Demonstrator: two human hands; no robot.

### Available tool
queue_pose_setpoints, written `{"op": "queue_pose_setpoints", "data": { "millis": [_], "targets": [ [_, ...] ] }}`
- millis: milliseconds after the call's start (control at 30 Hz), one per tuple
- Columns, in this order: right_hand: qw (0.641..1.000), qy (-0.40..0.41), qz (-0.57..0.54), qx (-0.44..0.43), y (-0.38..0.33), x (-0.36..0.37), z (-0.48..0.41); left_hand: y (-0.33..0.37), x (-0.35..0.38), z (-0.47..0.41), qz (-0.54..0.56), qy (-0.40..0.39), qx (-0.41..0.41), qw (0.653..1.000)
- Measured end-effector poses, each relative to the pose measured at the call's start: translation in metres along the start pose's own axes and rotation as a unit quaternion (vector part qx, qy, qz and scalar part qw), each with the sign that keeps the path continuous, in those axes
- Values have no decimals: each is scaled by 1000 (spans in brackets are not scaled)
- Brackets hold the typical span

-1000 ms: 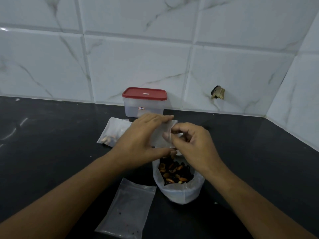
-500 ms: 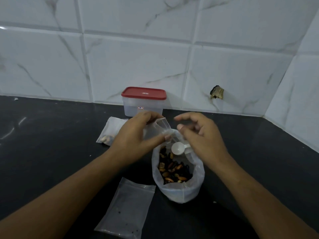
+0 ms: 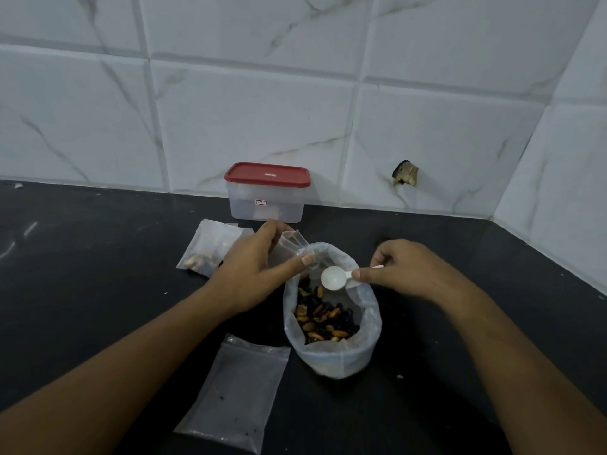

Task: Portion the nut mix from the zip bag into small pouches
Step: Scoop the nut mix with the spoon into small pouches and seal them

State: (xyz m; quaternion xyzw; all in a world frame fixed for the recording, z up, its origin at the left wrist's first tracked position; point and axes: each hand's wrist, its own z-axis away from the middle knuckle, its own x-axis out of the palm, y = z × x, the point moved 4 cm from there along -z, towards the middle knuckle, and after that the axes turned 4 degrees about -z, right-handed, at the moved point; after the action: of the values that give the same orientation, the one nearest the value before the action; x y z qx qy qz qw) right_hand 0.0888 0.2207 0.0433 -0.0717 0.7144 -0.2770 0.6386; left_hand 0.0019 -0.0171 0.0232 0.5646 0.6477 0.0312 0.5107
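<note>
The zip bag [image 3: 341, 357] stands open on the black counter, rim rolled down, with dark and orange nut mix [image 3: 323, 318] inside. My left hand [image 3: 253, 274] pinches a small clear pouch [image 3: 290, 247] with its mouth held open, just left of the bag's rim. My right hand [image 3: 405, 269] grips the handle of a white plastic scoop [image 3: 333, 278], whose empty bowl hovers over the bag's far side. A flat empty pouch [image 3: 238, 390] lies in front of the bag on the left. A filled pouch [image 3: 210, 247] lies behind my left hand.
A clear plastic box with a red lid [image 3: 267, 192] stands against the tiled wall behind the bag. The wall has a broken hole [image 3: 405, 174] at the right. Black counter [image 3: 82, 274] stretches left; the corner wall closes in at right.
My hands have parted. The right hand let go of the small pouch and took the white scoop by its handle, while the left hand keeps the pouch open.
</note>
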Motion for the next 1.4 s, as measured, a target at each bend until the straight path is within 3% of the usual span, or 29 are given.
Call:
{"op": "queue_pose_setpoints", "data": {
  "millis": [167,367,433,633,1033,1400],
  "targets": [
    [995,16,-84,-51,-12,-2,3,-5,3,0,0,-19,-5,1000],
    [959,-18,-255,-124,-35,18,9,-5,5,0,-1,-23,-5,1000],
    [958,-34,-253,-133,-39,26,11,-5,5,-1,-4,-22,-6,1000],
    [955,49,-243,-165,-39,27,11,-9,3,-1,-24,-19,-12,999],
    [953,-38,-264,-144,-37,38,8,-6,2,-2,-47,-12,-27,998],
    [921,-99,-363,-103,-33,29,6,-4,2,-2,-39,-12,-29,999]
  ]
}}
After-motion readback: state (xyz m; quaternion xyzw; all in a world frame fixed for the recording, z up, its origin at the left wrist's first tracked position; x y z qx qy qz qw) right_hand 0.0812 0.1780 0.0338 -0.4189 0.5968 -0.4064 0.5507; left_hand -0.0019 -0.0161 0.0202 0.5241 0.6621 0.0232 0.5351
